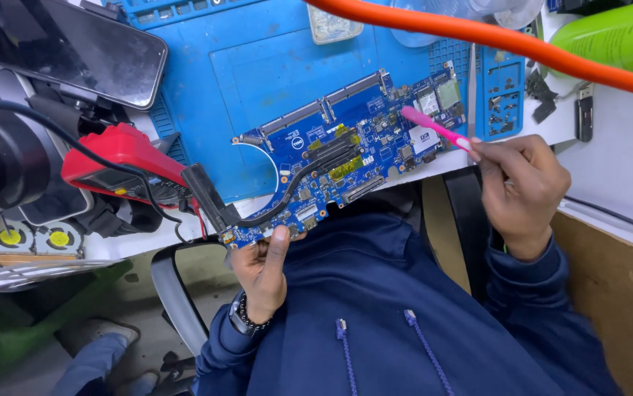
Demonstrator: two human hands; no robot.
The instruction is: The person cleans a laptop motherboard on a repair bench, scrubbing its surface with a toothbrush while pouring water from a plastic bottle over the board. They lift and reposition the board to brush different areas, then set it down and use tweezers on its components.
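A blue laptop circuit board [353, 150] with a black heat pipe across it lies tilted over the edge of a blue work mat [243, 66]. My left hand [263, 268] grips the board's near lower edge, thumb on top. My right hand [518, 187] holds a pink brush [434, 128] by its handle. The brush head rests on the board's upper right part, near a white chip.
A black phone [74, 48] lies at the top left. A red multimeter [122, 165] with black leads sits left of the board. An orange hose [492, 37] crosses the top. A green bottle [617, 37] stands at top right. Small fans [34, 238] lie at the left edge.
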